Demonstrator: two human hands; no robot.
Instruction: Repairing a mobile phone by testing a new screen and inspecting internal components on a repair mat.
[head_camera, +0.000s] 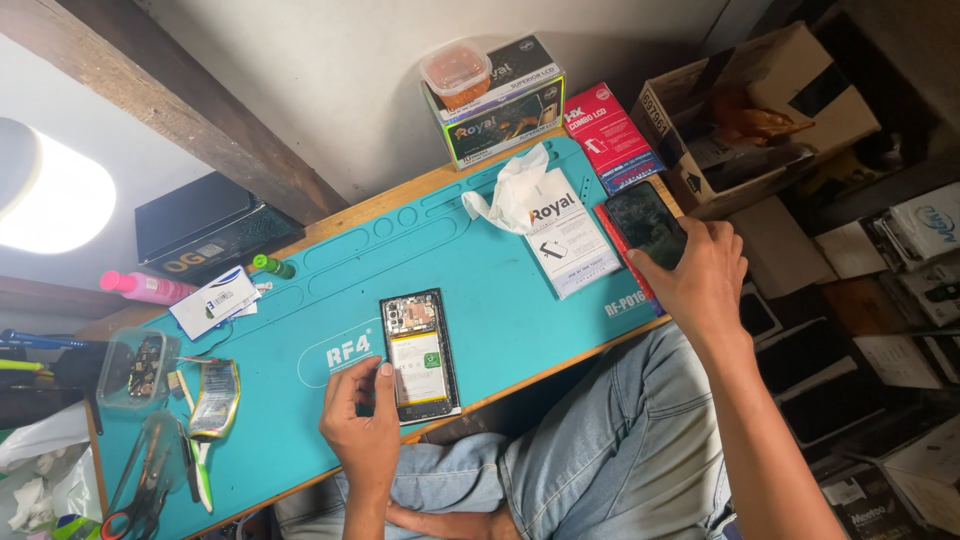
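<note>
An opened phone with its back cover off lies on a teal work mat, its battery and circuit board showing. My left hand rests at the phone's lower left edge, thumb touching its frame. My right hand grips a dark phone screen panel at the mat's right end, above a red flat box. A white flat box and a crumpled white cloth lie just left of that hand.
Stacked boxes topped by a plastic tub stand at the back wall. A red box and open cardboard box sit right. Scissors, tweezers, a clear parts tray, a pink bottle and a green-capped tube lie left.
</note>
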